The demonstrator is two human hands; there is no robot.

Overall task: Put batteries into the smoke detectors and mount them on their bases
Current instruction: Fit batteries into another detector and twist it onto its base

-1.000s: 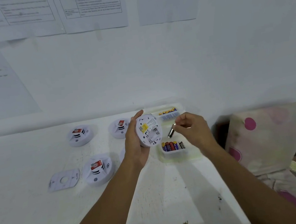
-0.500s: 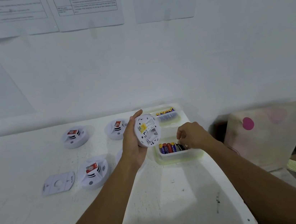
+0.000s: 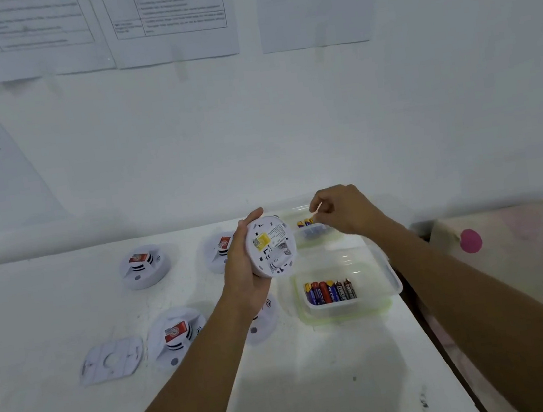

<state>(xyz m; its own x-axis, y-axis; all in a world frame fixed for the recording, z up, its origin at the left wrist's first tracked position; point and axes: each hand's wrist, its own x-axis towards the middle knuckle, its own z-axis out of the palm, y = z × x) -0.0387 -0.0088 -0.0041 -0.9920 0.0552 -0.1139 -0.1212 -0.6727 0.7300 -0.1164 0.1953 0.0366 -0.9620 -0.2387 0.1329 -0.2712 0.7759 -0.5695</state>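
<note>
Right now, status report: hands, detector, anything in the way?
Left hand grips smoke detector, back facing camera. Right hand above far battery tub, fingers curled; pinch contents unclear. Nothing seen between the hands.

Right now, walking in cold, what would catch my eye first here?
The round white smoke detector gripped in the left hand, labelled underside towards us, sits dead centre. Below and right of it, colourful batteries lie in a clear plastic container on the white table, and the right hand hovers, fingers curled, over a second container behind.
</note>
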